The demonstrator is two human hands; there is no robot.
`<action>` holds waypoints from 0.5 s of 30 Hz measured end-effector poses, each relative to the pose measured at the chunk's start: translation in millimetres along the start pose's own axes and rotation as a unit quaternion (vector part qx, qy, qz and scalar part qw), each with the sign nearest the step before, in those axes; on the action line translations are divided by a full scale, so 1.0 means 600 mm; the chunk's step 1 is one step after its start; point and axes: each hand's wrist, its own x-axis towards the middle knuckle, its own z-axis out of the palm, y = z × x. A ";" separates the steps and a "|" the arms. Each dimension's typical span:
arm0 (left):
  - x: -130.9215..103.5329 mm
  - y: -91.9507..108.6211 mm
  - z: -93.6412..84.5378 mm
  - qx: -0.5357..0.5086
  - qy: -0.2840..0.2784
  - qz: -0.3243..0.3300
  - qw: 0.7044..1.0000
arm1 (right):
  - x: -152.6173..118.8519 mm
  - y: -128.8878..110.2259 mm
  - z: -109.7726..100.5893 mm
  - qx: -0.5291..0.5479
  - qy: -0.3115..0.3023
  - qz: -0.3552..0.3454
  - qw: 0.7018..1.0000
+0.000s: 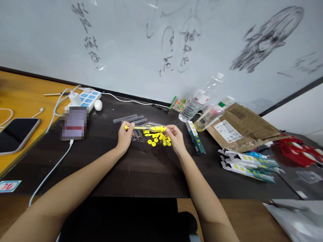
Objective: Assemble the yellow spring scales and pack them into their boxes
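My left hand (124,137) pinches the left end of a thin yellow-and-clear rod (146,128), and my right hand (176,137) grips its right end. The rod lies level between them, above the dark table (151,174). Below it is a pile of small yellow pieces (161,137), some of them round rings. Bent metal wires (137,135) lie just right of my left hand. Several clear tubes (132,119) rest behind that hand. To the right of my right hand stands a narrow green-and-white box (195,137), lying flat.
Bottles (193,106) lean beside a brown package (242,126) at the right. Flattened boxes (252,166) lie nearer the front, with a red item (297,151) beyond. At left are a power strip (88,101), a phone (19,134), a blurred-out device (74,124) and white cables.
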 end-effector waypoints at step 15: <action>0.001 0.001 -0.001 0.033 0.012 0.018 0.999 | -0.005 -0.018 -0.006 0.096 -0.038 0.019 0.994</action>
